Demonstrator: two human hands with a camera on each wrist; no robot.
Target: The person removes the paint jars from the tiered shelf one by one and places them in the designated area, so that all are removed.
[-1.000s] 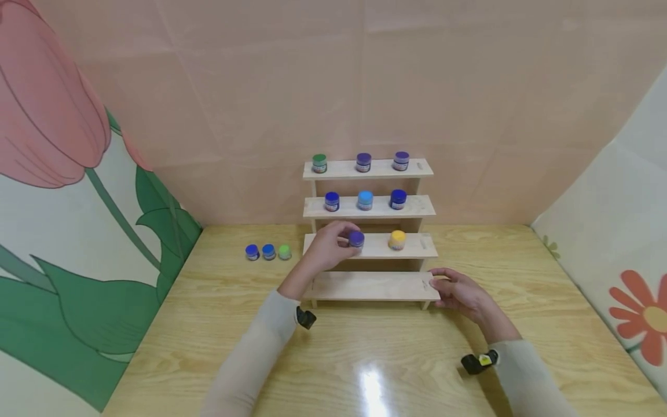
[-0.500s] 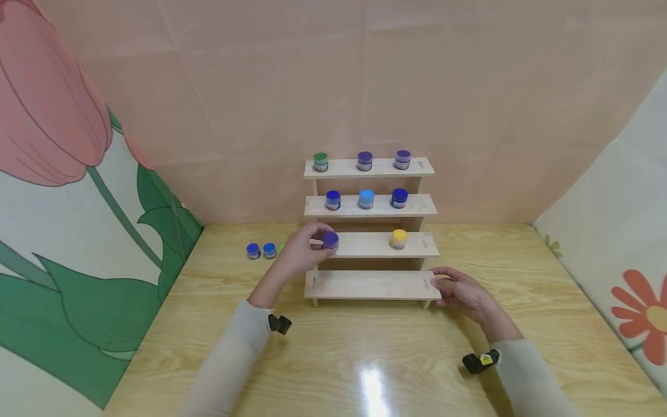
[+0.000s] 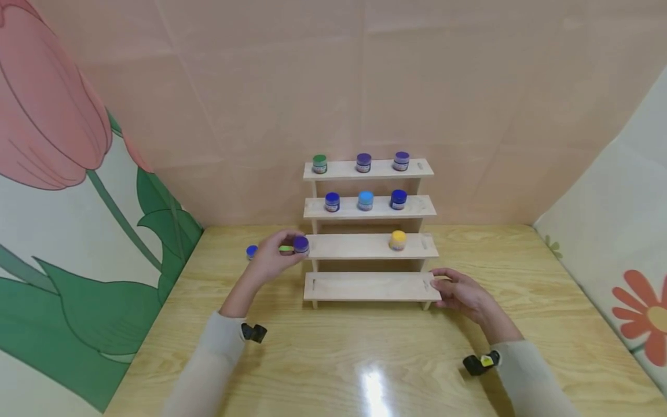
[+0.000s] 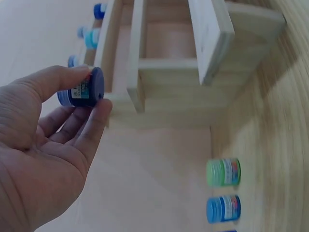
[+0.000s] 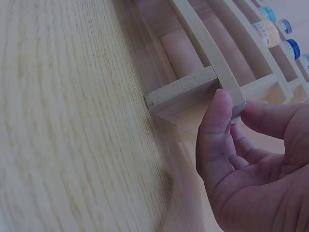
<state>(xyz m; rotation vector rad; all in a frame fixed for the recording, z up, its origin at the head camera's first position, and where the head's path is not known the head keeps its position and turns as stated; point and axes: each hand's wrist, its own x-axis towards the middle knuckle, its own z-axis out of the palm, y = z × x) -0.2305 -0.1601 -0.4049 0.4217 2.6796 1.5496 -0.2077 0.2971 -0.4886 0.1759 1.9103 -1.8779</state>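
My left hand [image 3: 273,255] pinches a small purple-lidded paint jar [image 3: 300,244] between thumb and fingers, at the left end of the third shelf down. In the left wrist view the same paint jar [image 4: 83,89] lies sideways across the grip. My right hand [image 3: 461,292] pinches the right end of the lowest shelf of a stepped wooden rack [image 3: 372,286]. The right wrist view shows thumb and finger on either side of that shelf's corner [image 5: 236,104]. A yellow jar [image 3: 398,240] stands on the third shelf, toward its right.
On the top shelf stand a green jar [image 3: 319,164] and two purple ones; the second holds a light blue jar [image 3: 366,201] between two dark blue ones. Left of the rack, a light green jar [image 4: 223,172] and blue jars [image 4: 223,209] stand on the table, partly hidden by my left hand.
My left hand has carried the purple-lidded paint jar leftward from the middle-left of the third shelf to its left end. My right hand keeps its hold on the lowest shelf.
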